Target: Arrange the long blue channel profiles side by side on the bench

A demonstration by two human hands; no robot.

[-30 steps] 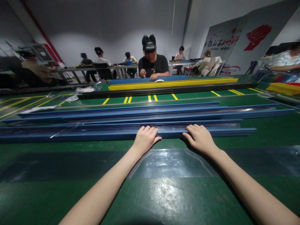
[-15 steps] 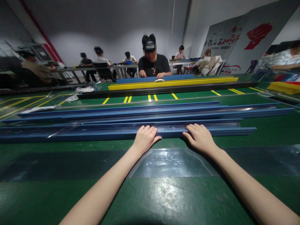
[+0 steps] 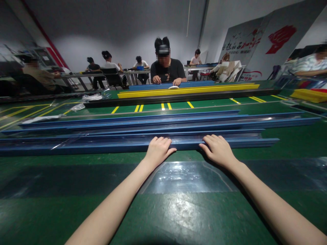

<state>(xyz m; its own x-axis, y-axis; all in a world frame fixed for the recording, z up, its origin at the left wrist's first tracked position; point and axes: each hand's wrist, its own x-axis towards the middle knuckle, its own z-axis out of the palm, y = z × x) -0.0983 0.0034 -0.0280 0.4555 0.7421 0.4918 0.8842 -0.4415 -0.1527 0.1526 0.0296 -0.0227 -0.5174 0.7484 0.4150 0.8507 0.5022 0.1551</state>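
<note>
A long blue channel strip [image 3: 114, 148] lies across the green table in front of me. My left hand [image 3: 158, 150] is closed over its near edge, fingertips inside the channel and thumb pointing right along the front. To the right, my right hand [image 3: 219, 149] grips the same edge, its fingers bent over the rim and its thumb toward the left hand. A clear plastic sheet [image 3: 186, 178] lies flat on the table under my wrists. Just beyond the gripped piece are more blue channel strips [image 3: 276, 123], roughly parallel to it.
Farther off lie a black strip [image 3: 204, 96] and a yellow strip [image 3: 194, 90]. A co-worker [image 3: 167, 69] sits across the table, hands near another blue strip [image 3: 199, 83]. Crumpled clear plastic [image 3: 93, 97] is at left; a yellow tray [image 3: 310, 96] is at right.
My hands and the blue channel strip stay where they were. Across the table, the co-worker's hands have shifted slightly, and the blue strip there has moved a little to the right.
</note>
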